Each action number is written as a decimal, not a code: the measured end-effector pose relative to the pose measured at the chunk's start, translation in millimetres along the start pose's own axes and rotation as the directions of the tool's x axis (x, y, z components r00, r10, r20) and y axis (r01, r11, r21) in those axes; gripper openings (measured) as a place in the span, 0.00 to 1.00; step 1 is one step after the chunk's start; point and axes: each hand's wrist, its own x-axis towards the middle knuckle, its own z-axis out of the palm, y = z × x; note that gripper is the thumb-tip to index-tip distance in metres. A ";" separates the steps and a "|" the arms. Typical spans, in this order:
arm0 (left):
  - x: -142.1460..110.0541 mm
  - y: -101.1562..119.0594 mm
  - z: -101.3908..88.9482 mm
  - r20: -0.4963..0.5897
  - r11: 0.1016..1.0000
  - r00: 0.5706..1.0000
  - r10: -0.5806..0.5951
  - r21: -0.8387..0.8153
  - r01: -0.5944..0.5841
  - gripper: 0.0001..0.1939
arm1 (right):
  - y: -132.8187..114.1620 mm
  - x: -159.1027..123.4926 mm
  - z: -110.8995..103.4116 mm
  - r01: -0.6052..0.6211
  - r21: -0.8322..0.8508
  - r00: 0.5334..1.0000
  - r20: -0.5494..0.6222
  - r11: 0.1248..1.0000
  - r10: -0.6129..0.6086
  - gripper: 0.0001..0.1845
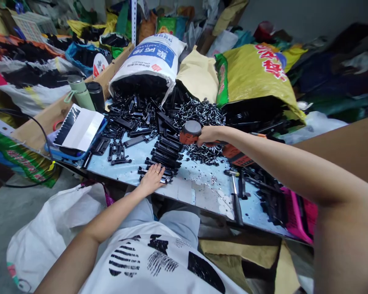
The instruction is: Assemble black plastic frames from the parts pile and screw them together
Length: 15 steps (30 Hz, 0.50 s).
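A row of black plastic parts (165, 152) lies side by side on the light blue tabletop. Over the nearest ones my left hand (152, 178) rests flat with its fingers stretched out, touching them. My right hand (207, 135) is closed round the grip of an orange and black cordless drill (190, 132), held just above the far right end of the row. The drill's bit and whatever it touches are hidden. Beneath the drill and my right forearm spreads a heap of screws (204, 114).
Loose black parts (135, 110) spill from a white sack (150, 57). A yellow sack (254, 75) lies back right. A hammer (235, 196) is at the front edge, near a pink basket (294, 216). Left stand a blue tray (66, 153), a green flask (81, 92) and a black cup (95, 96).
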 end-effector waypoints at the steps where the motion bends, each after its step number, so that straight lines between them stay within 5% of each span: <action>1: -0.2 0.0 -0.2 -0.007 1.000 1.000 0.001 -0.004 -0.001 0.41 | -1.3 -3.9 1.4 -0.009 -0.005 1.000 0.026 1.000 0.009 0.08; 15: 4.2 12.8 -0.5 0.019 0.997 0.997 -0.071 -0.029 0.071 0.43 | -16.5 -43.9 24.4 0.048 -0.080 0.997 0.061 0.996 -0.043 0.07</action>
